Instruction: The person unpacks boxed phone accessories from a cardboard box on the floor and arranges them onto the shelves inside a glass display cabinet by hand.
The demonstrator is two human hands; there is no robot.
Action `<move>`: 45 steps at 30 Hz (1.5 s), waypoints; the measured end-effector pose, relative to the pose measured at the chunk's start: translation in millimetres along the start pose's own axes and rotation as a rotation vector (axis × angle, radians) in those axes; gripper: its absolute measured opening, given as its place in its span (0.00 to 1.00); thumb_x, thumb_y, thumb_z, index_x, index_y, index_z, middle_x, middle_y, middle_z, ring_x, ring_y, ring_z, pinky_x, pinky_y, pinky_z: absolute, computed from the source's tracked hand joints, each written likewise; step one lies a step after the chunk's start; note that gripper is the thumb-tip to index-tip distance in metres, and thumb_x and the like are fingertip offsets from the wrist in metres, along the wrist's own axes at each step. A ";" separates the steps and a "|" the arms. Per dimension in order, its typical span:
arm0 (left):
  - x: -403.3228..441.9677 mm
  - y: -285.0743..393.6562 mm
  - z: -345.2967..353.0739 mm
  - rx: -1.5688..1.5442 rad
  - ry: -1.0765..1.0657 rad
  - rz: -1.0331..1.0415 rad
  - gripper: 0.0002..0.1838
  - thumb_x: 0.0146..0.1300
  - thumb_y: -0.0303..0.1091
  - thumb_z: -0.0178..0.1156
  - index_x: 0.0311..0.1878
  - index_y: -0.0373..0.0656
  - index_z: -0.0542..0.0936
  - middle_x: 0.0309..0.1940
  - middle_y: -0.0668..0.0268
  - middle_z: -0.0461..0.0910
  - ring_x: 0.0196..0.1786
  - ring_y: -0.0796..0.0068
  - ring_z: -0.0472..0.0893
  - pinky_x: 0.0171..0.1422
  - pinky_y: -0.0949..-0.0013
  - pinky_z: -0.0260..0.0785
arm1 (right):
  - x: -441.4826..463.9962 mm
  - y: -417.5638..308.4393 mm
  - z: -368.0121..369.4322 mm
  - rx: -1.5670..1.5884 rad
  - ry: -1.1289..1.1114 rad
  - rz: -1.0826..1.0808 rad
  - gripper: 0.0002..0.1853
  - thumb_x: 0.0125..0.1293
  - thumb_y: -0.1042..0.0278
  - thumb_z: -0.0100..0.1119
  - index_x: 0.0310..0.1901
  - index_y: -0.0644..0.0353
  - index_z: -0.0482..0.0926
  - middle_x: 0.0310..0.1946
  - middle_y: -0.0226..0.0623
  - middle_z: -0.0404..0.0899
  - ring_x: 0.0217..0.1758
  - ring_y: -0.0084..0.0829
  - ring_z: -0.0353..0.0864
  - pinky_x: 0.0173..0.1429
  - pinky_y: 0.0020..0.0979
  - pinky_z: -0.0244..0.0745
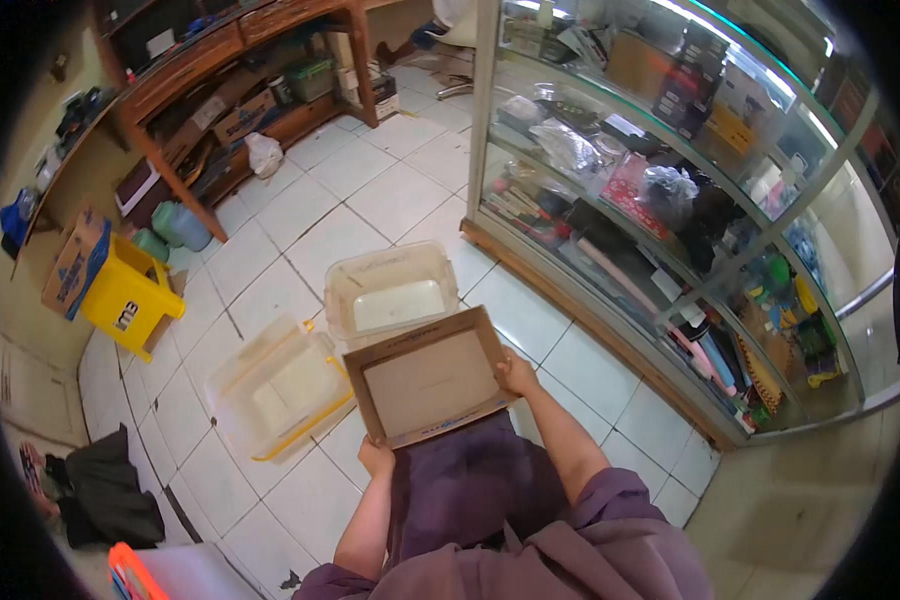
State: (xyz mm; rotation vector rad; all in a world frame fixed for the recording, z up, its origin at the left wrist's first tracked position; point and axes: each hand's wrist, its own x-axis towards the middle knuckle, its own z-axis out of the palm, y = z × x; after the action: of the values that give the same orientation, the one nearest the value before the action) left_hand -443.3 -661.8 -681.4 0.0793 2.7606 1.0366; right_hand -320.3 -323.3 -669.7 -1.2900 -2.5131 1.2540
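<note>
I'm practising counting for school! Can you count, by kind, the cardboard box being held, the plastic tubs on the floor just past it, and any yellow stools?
Held cardboard box: 1
Plastic tubs: 2
Yellow stool: 1
Total: 4

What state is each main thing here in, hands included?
Cardboard box: open-topped, empty, held.
Left hand: gripping the box's near left corner.
Right hand: gripping its right side.
Clear tub: open, looks empty, on floor.
Yellow-edged tub: open, looks empty, on floor.
Yellow stool: upright.
Glass cabinet: lit, stocked.
</note>
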 end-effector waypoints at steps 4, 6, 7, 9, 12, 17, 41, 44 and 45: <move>12.8 -23.2 14.7 0.147 -0.048 -0.172 0.14 0.67 0.35 0.55 0.44 0.32 0.80 0.34 0.43 0.82 0.41 0.45 0.83 0.46 0.51 0.72 | 13.5 6.3 7.7 0.071 -0.058 0.027 0.28 0.68 0.56 0.56 0.68 0.51 0.64 0.52 0.55 0.78 0.55 0.55 0.78 0.57 0.46 0.74; 16.3 1.2 1.5 0.168 -0.309 -0.284 0.22 0.67 0.42 0.55 0.46 0.27 0.78 0.33 0.44 0.82 0.35 0.47 0.84 0.40 0.52 0.75 | 0.0 7.7 6.8 0.189 -0.006 0.099 0.30 0.69 0.54 0.56 0.69 0.52 0.62 0.58 0.56 0.75 0.58 0.53 0.77 0.60 0.44 0.73; 5.5 42.9 -23.1 0.071 -0.531 -0.299 0.26 0.67 0.46 0.55 0.46 0.24 0.77 0.33 0.45 0.82 0.32 0.48 0.84 0.36 0.53 0.76 | -10.5 10.6 4.8 0.207 0.033 0.128 0.30 0.69 0.54 0.56 0.69 0.52 0.62 0.58 0.56 0.75 0.58 0.53 0.77 0.60 0.44 0.73; -10.8 102.4 -40.4 0.160 -0.755 -0.271 0.30 0.66 0.50 0.56 0.46 0.23 0.77 0.35 0.48 0.82 0.27 0.51 0.84 0.30 0.57 0.77 | -33.6 14.5 -2.9 0.397 0.360 -0.002 0.33 0.67 0.55 0.58 0.71 0.51 0.59 0.55 0.58 0.76 0.59 0.51 0.77 0.60 0.43 0.74; -19.0 187.2 -18.0 0.390 -0.908 0.142 0.27 0.65 0.49 0.56 0.52 0.29 0.77 0.42 0.45 0.82 0.39 0.49 0.84 0.47 0.56 0.77 | -102.1 -0.9 -74.0 0.581 0.393 0.232 0.30 0.69 0.56 0.57 0.69 0.50 0.61 0.56 0.53 0.76 0.61 0.43 0.77 0.60 0.40 0.74; -40.3 328.8 59.7 0.210 -1.003 0.898 0.27 0.64 0.47 0.59 0.57 0.34 0.75 0.50 0.43 0.79 0.51 0.49 0.79 0.58 0.55 0.71 | -217.8 31.4 -156.7 0.599 0.779 0.353 0.24 0.69 0.58 0.56 0.64 0.52 0.67 0.46 0.43 0.82 0.47 0.38 0.83 0.53 0.36 0.76; -513.0 253.2 86.0 0.296 -1.885 1.636 0.19 0.67 0.37 0.59 0.56 0.36 0.76 0.52 0.51 0.78 0.51 0.58 0.80 0.51 0.62 0.75 | -703.9 47.3 105.6 0.738 1.906 1.381 0.09 0.69 0.67 0.52 0.44 0.61 0.79 0.27 0.39 0.83 0.34 0.28 0.84 0.41 0.30 0.77; -583.0 172.9 96.7 0.533 -1.959 1.857 0.19 0.62 0.36 0.62 0.53 0.36 0.77 0.49 0.49 0.79 0.51 0.53 0.80 0.53 0.58 0.75 | -758.1 60.3 179.6 0.702 1.967 1.499 0.07 0.67 0.68 0.54 0.38 0.60 0.81 0.25 0.38 0.83 0.29 0.30 0.83 0.37 0.33 0.77; -603.7 149.5 106.6 0.547 -1.958 1.864 0.19 0.62 0.36 0.62 0.53 0.36 0.77 0.49 0.49 0.79 0.51 0.53 0.80 0.53 0.58 0.75 | -777.5 74.7 205.2 0.714 1.969 1.504 0.07 0.67 0.68 0.54 0.38 0.60 0.81 0.25 0.38 0.83 0.29 0.30 0.83 0.37 0.33 0.77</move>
State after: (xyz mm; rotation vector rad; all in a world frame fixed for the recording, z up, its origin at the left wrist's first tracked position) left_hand 167.0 -550.6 -565.4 2.2093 0.4019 -0.1741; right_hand 156.6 -973.6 -626.9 -2.0966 0.3279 0.0901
